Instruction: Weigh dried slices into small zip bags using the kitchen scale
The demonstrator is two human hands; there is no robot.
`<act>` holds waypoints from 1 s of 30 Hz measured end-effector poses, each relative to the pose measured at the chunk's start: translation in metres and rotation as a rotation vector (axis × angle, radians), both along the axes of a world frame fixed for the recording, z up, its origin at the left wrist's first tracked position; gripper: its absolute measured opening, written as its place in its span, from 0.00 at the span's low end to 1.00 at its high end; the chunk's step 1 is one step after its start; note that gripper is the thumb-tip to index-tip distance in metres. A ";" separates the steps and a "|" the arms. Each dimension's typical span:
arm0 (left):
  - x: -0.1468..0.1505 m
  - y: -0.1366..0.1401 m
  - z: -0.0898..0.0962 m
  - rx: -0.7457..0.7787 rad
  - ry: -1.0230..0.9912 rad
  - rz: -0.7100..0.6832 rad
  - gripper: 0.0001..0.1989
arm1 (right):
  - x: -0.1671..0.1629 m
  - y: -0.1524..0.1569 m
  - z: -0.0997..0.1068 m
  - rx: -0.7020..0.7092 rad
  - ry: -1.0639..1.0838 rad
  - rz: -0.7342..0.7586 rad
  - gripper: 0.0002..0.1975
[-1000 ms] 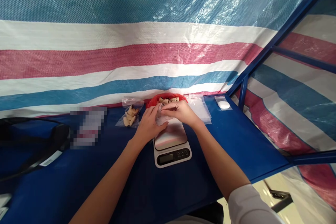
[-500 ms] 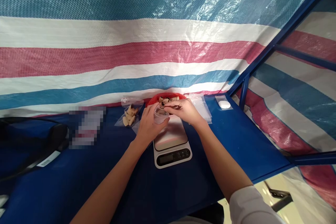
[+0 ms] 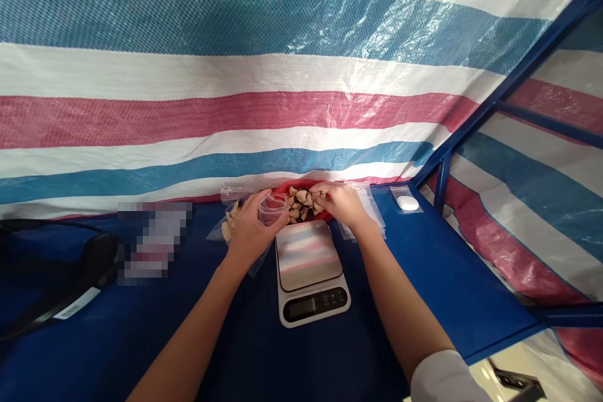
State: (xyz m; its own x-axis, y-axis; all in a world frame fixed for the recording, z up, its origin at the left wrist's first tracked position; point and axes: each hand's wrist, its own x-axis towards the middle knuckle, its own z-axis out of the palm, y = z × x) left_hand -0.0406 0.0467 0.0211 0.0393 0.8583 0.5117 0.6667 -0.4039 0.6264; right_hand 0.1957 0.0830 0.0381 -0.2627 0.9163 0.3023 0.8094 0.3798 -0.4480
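Note:
My left hand (image 3: pixel 251 221) is wrapped round a clear plastic cup (image 3: pixel 273 206), tilted a little beside the scale's far left corner. Pale brown dried mushroom pieces (image 3: pixel 301 200) lie heaped in a red bag or basket (image 3: pixel 282 187) behind the scale. Over the right side of that heap, my right hand (image 3: pixel 343 202) has its thumb and fingers closed around a dried mushroom piece (image 3: pixel 321 197). The kitchen scale (image 3: pixel 308 257) stands in front of both hands, its metal plate bare. Partly behind my left hand is a clear bag of similar pieces (image 3: pixel 230 221).
Flat clear zip bags (image 3: pixel 374 210) lie right of the red container. A white rounded object (image 3: pixel 407 203) rests on a small bag farther right. Black gear with a cable (image 3: pixel 94 270) lies at left. Striped sheeting (image 3: pixel 226 119) hangs behind the blue table (image 3: pixel 438 282).
My left hand has moved left with the cup, away from the heap. My right hand has left the cup and reached into the mushroom pieces. The camera view has shifted slightly.

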 end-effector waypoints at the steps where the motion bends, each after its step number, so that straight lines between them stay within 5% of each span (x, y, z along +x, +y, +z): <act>1: -0.001 0.001 0.000 0.000 0.004 -0.001 0.26 | -0.003 0.000 0.000 0.016 -0.030 -0.002 0.11; 11: 0.003 0.001 -0.003 -0.026 0.016 -0.029 0.25 | -0.023 0.002 -0.022 0.086 -0.256 0.008 0.22; 30: 0.004 0.000 -0.008 -0.055 0.013 -0.061 0.24 | -0.014 0.004 -0.019 0.056 -0.076 -0.028 0.15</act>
